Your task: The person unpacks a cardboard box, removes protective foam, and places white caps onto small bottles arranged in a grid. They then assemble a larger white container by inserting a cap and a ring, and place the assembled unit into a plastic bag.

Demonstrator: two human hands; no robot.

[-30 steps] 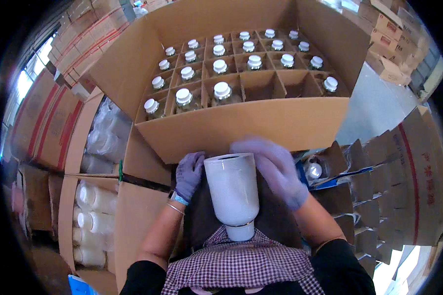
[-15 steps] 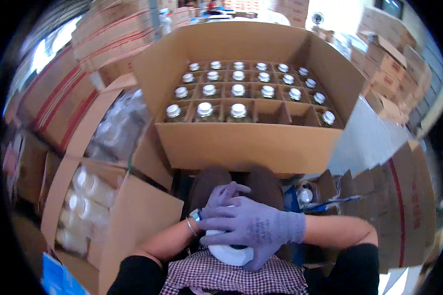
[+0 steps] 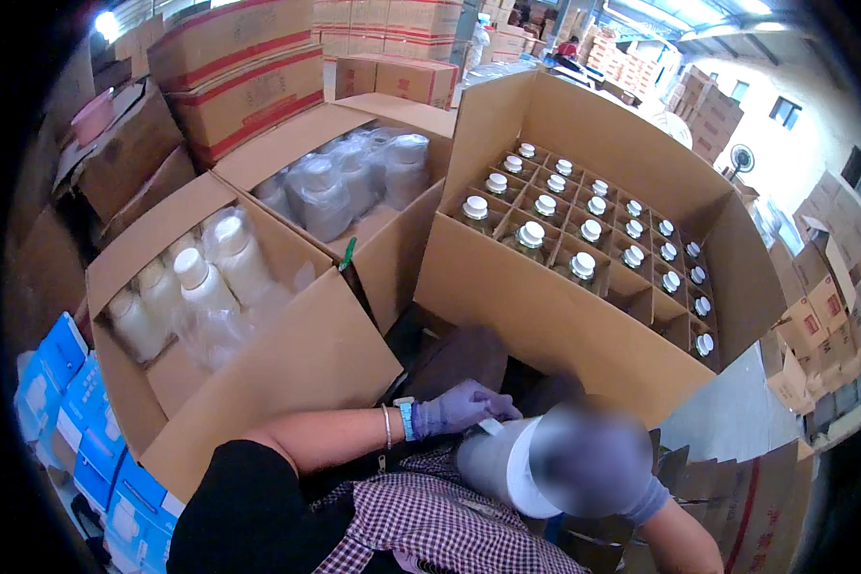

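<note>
A pale grey cylindrical thing with a broad white rim (image 3: 523, 474) lies tilted over my lap, against the checked apron (image 3: 430, 517); I cannot tell its exact kind. My left hand (image 3: 464, 407), in a grey-purple glove, is at its upper left side. Its fingers are curled together beside a small white strip (image 3: 493, 427), and what they hold is not clear. At the white rim's right end is my gloved right hand (image 3: 598, 459), so blurred that its fingers cannot be made out.
Ahead, a divided carton (image 3: 555, 335) holds several white-capped bottles (image 3: 582, 266). To the left, one open carton (image 3: 287, 426) contains white bottles (image 3: 201, 282), another plastic-wrapped ones (image 3: 325, 196). Blue boxes (image 3: 96, 421) stand at far left, folded cardboard (image 3: 751, 507) at right.
My view has swung left, bringing the left cartons further in. My hands, earlier crossed over the white-rimmed thing, have moved apart; the right is now at its right end.
</note>
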